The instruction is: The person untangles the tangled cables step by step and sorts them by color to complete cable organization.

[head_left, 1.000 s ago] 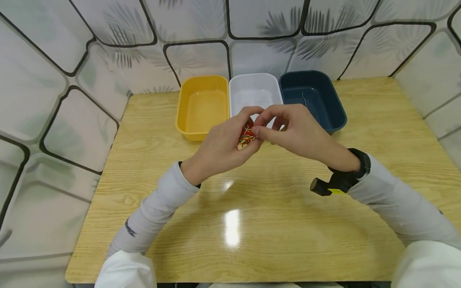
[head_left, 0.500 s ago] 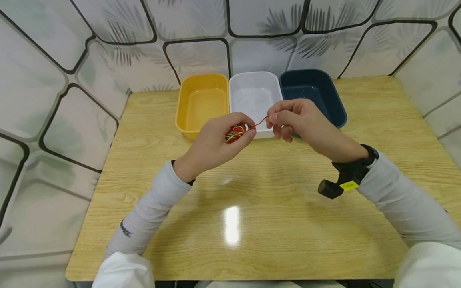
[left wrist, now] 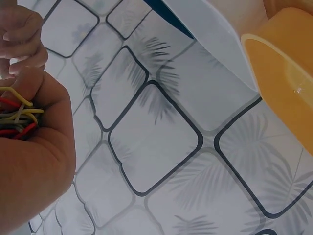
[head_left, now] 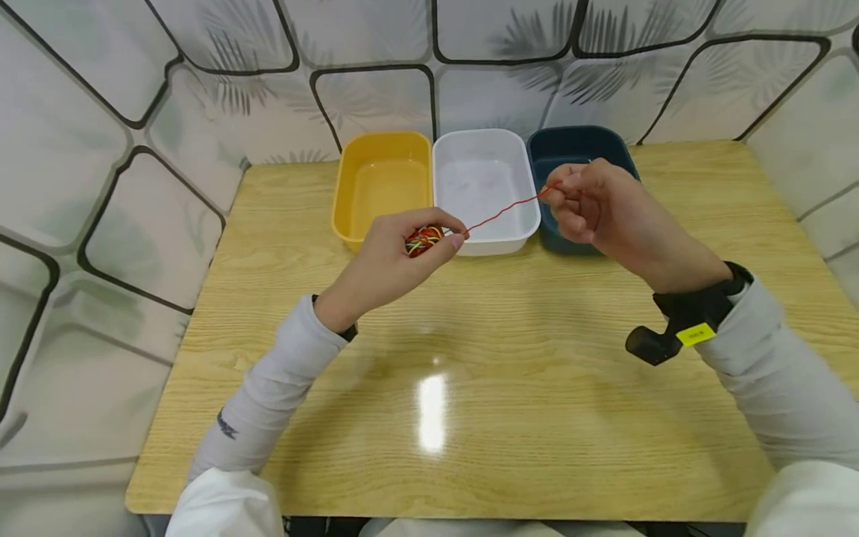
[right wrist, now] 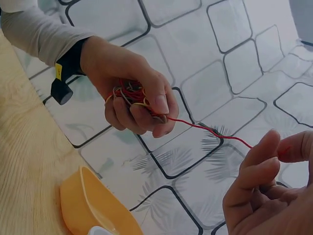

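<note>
A tangled bundle of thin wires [head_left: 424, 240], red, yellow and dark, fills my left hand [head_left: 392, 257], whose fingers curl round it. In the right wrist view the thumb of that left hand [right wrist: 129, 83] presses over the bundle where a single red wire [right wrist: 210, 129] comes out. The red wire [head_left: 503, 212] stretches up to the right, above the white bin [head_left: 486, 246]. My right hand [head_left: 617, 216] pinches its far end between thumb and forefinger, in front of the dark blue bin [head_left: 557, 237]. Loose wire ends [left wrist: 22, 115] show at close range in the left wrist view.
Side by side at the back of the wooden table [head_left: 429, 418] stand a yellow bin [head_left: 382, 183], the white one and the dark blue one. A patterned wall covering [head_left: 376, 97] rises right behind them. My right hand hides part of the blue bin.
My right hand has moved away to the right and slightly up, drawing the red wire out longer from the bundle. My left hand has shifted left and still holds the bundle.
</note>
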The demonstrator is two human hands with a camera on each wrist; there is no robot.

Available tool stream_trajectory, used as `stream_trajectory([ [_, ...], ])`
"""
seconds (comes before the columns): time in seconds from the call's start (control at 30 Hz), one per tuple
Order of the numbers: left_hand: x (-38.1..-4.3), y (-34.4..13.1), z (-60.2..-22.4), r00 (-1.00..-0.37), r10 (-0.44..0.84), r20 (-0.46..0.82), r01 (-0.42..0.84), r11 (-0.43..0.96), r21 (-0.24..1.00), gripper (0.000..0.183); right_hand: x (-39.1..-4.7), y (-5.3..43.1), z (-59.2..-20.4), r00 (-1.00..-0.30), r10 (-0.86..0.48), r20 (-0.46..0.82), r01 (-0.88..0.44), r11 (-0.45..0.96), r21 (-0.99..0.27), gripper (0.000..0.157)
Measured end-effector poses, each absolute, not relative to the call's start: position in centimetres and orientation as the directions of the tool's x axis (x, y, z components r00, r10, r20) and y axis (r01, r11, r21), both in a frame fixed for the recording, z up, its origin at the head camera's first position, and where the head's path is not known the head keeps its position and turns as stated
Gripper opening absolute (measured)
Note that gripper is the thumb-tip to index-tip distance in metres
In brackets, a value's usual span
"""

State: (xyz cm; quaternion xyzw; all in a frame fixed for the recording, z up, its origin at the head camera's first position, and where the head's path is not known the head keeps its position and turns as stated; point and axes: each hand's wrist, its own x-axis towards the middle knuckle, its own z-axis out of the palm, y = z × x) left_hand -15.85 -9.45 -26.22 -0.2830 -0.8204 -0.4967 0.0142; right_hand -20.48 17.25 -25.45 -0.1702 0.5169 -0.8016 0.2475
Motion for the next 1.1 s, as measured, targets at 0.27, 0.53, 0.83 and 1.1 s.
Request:
stream_trajectory([
  [0.27,-16.0,-10.1,-27.1,-0.850,0.448,0.276,0.467,0.403,0.787,0.015,-21.0,17.5,-25.6,-0.830,-0.557,0.023,0.389,-0.608,-0.692,0.022],
  [0.53,-17.2,-9.6,-28.7,-0.838,0.483,0.256,0.483,0.434,0.761,0.026,-21.9,17.9,-25.9,-0.854,-0.519,-0.035,0.450,-0.705,-0.548,0.014],
  [0.83,-17.2,-9.8,-28.7,-0.838,0.509,0.196,0.453,0.450,0.770,0.030,-22.1,18.3,-25.8,-0.872,-0.489,-0.022,0.461,-0.806,-0.371,0.014],
  [1.1,-17.5,-9.5,-28.3,-0.836,0.521,0.170,0.441,0.455,0.774,0.029,-21.8,18.3,-25.6,-0.927,-0.376,0.011,0.368,-0.913,-0.176,0.010],
])
